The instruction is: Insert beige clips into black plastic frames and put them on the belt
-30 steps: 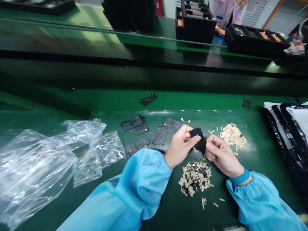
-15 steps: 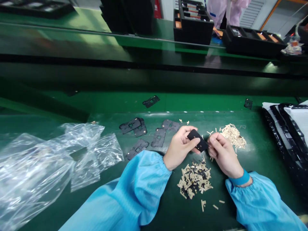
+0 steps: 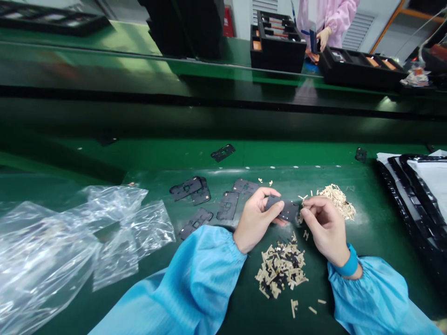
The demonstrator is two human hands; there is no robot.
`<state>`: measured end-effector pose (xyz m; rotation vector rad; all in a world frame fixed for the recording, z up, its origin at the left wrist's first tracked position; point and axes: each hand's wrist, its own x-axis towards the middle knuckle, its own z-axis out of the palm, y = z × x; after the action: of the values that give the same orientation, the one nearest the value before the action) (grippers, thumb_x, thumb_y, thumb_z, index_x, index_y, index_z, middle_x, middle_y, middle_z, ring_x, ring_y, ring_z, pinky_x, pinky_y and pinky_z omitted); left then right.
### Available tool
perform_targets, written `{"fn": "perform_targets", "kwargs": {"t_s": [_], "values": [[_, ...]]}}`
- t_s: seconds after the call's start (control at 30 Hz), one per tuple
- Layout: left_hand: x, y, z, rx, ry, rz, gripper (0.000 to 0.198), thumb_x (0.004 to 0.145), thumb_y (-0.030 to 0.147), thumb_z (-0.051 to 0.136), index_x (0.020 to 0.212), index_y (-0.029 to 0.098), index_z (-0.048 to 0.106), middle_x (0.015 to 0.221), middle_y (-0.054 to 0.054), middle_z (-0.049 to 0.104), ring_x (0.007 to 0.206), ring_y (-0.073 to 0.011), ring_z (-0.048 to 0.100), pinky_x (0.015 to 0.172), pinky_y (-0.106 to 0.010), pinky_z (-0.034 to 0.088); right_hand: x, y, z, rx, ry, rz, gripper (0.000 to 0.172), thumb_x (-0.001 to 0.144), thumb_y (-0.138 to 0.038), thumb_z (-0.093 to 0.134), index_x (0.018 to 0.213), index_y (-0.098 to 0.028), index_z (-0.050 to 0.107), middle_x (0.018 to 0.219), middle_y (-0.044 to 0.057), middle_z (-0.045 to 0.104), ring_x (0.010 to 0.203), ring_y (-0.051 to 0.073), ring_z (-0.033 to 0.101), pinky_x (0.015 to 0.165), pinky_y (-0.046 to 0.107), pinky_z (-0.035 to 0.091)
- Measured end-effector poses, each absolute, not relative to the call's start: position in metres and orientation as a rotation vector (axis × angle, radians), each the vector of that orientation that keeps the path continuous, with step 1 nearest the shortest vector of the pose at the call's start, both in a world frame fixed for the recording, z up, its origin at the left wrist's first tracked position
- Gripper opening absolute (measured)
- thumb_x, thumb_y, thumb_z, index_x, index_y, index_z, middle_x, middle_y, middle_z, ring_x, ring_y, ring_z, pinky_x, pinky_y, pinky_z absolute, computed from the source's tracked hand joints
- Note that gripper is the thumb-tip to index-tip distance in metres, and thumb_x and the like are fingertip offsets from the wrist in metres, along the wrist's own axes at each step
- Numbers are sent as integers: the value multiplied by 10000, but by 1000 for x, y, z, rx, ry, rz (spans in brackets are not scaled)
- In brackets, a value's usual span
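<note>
My left hand [image 3: 260, 215] is closed on a flat black plastic plate [image 3: 288, 211], its thumb lying across the top face. At the plate's right end, my right hand [image 3: 323, 223] pinches with thumb and forefinger; a small pale scrap seems to sit at the fingertips, too small to name surely. Below the hands lies a heap of beige and black small pieces [image 3: 282, 267]. Behind my right hand is a second pile of pale strips [image 3: 337, 199]. Several similar black plates [image 3: 227, 205] rest on the green bench left of my left hand.
Crumpled clear plastic bags [image 3: 129, 232] cover the left side. Stacked black-edged packages [image 3: 412, 200] stand at the right. A raised green shelf [image 3: 209, 74] runs across the back with black boxes [image 3: 279, 46] on it. Beyond it stands a person in a pink sleeve [image 3: 340, 23].
The black plate has tilted and turned flatter in my left hand. My right fingers have shifted slightly and opened a little from the plate's end. The view has tipped up slightly.
</note>
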<state>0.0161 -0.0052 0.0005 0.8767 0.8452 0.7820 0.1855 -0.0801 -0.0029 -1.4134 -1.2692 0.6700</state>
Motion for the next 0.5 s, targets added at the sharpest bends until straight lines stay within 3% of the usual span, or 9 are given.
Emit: {"fn": "perform_targets", "kwargs": {"t_s": [0.23,0.5], "values": [[16,-6,2,897,843,775,479,743,419,825,999,173,503,633,54,670,511,-115,678,475,-178,564,187,-79,-3,-1421,-1335,634,46,985,-264,631,961,-230,650,925,43,613,741,175,573,665,323,458],[16,-6,0,857,812,804,495,724,421,845,996,169,517,645,63,658,493,-89,646,461,-165,561,187,-77,8,-1391,-1588,427,127,986,-128,567,913,-225,604,869,24,606,814,186,572,722,320,459]]}}
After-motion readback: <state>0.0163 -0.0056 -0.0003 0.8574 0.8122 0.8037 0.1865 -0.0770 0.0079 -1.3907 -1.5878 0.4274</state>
